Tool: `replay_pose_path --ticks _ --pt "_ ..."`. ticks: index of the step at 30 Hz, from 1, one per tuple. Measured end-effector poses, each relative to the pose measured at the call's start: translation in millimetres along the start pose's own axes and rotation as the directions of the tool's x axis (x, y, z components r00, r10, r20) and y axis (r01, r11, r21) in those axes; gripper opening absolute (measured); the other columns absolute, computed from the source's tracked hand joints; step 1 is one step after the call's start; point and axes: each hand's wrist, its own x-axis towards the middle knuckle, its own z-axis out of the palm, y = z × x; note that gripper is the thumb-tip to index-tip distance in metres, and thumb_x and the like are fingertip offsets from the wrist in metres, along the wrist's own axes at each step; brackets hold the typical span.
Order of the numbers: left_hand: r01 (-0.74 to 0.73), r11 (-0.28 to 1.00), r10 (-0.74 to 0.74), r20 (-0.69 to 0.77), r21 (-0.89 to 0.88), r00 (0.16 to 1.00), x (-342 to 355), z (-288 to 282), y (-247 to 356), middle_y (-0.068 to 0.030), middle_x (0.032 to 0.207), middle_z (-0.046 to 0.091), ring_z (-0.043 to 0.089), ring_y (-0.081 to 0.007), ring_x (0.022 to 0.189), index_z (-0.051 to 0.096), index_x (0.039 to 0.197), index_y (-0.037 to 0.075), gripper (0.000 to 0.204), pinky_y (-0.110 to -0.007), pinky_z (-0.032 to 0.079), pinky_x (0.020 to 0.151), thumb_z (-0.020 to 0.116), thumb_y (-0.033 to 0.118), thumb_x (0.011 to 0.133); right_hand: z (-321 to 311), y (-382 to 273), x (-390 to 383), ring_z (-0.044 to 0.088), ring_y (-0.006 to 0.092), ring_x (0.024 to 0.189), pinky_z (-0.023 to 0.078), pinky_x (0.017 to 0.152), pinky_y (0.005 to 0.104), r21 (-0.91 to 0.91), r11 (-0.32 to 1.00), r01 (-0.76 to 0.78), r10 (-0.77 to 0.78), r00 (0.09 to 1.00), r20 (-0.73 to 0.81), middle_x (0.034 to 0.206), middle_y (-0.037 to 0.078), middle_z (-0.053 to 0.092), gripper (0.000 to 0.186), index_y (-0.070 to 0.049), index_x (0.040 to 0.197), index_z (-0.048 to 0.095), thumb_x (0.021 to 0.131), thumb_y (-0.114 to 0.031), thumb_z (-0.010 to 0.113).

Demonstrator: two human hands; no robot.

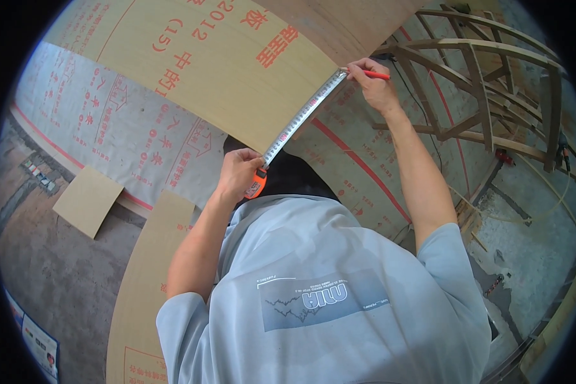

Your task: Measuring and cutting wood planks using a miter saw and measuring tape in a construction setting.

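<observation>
A tan board (237, 70) with red print lies in front of me. Along its near right edge runs the drawn-out blade of a tape measure (256, 184), whose orange case is at the board's near corner. My left hand (240, 171) is closed on the case and the blade beside it. At the far end of the blade, my right hand (376, 89) pinches a red pencil (377, 75). The pencil's tip is at the board's far right corner, close to the blade's end. Whether the right fingers also touch the blade is hard to make out.
Printed protective sheeting (365, 166) covers the floor under the board. Curved wooden frames (480, 83) stand at the right, with a hose (525, 219) near them. A small tan offcut (88, 201) lies at the left, beside a long board strip (137, 288). A brown panel (352, 22) is at the back.
</observation>
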Motion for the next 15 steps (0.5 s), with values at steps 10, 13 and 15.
replay_pose_path --ticks 10,13,15 --pt "-0.037 0.999 0.036 -0.020 -0.007 0.999 1.0 -5.1 2.4 -0.0065 0.074 0.066 0.056 -0.0113 0.063 0.069 0.085 -0.004 0.011 -0.028 0.046 0.059 0.065 0.006 0.086 7.4 2.8 12.7 0.064 0.0114 0.078 0.050 0.074 0.0269 0.018 0.998 0.068 -0.067 0.997 -0.045 0.080 0.004 0.070 0.021 -0.002 0.094 0.069 0.094 -0.021 0.062" --pt "-0.028 0.999 0.028 -0.029 -0.020 0.999 1.1 -4.2 2.7 -0.0067 0.074 0.066 0.056 -0.0114 0.063 0.069 0.084 -0.004 0.011 -0.028 0.046 0.059 0.065 0.006 0.086 7.4 2.4 14.3 0.064 0.0116 0.077 0.050 0.073 0.0271 -0.032 0.998 0.053 -0.054 0.997 -0.053 0.079 0.004 0.070 0.022 -0.002 0.094 0.069 0.094 -0.023 0.062" --pt "-0.027 0.999 0.026 -0.031 -0.023 0.999 0.9 -4.2 2.5 -0.0068 0.074 0.066 0.056 -0.0114 0.063 0.069 0.084 -0.004 0.011 -0.028 0.046 0.059 0.065 0.006 0.086 5.9 0.3 12.3 0.064 0.0116 0.077 0.050 0.073 0.0271 -0.028 0.998 0.051 -0.052 0.998 -0.046 0.080 0.004 0.070 0.022 -0.001 0.094 0.069 0.094 -0.022 0.062"
